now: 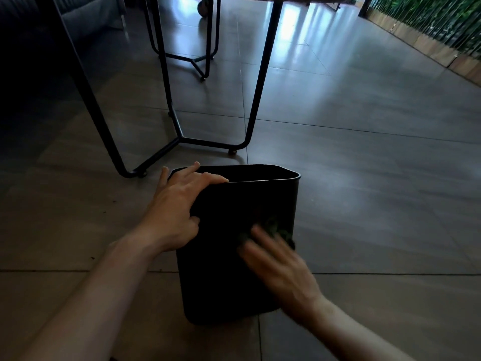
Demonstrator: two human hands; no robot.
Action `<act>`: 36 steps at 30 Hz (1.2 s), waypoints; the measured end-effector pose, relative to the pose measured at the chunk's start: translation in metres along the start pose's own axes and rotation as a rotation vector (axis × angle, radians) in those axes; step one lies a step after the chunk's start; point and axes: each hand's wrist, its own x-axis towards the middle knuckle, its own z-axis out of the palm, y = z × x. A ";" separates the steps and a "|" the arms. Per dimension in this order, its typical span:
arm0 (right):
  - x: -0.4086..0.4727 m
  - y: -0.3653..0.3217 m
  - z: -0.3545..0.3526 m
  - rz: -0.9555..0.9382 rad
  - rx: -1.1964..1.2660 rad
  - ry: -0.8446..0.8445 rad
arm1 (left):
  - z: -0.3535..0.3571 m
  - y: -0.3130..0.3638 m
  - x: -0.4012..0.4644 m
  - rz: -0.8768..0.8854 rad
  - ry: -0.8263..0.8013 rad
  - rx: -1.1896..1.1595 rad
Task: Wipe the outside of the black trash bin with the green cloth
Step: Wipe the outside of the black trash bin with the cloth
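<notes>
The black trash bin point(223, 256) stands on the tiled floor, tilted with its open top away from me. My left hand point(177, 207) grips its near left rim corner, fingers curled over the edge and thumb on the outer wall. My right hand point(276, 267), blurred by motion, presses the dark green cloth point(276, 225) flat against the bin's near outer wall, towards its right edge. Only part of the cloth shows beyond my fingertips.
A table's black metal leg frame point(179, 136) stands on the floor just behind and left of the bin. A second frame point(197, 58) lies farther back. A planter with green plants point(442, 27) lines the far right. Open tiled floor point(377, 178) stretches to the right.
</notes>
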 end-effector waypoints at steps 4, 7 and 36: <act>0.060 0.016 -0.018 0.416 0.137 0.218 | -0.001 0.000 0.003 -0.009 -0.012 -0.002; 0.053 -0.009 0.002 0.224 0.079 0.112 | -0.002 0.000 0.005 -0.029 -0.019 0.029; -0.013 -0.055 0.036 -0.365 -0.112 -0.206 | 0.001 0.001 0.004 -0.009 -0.032 0.017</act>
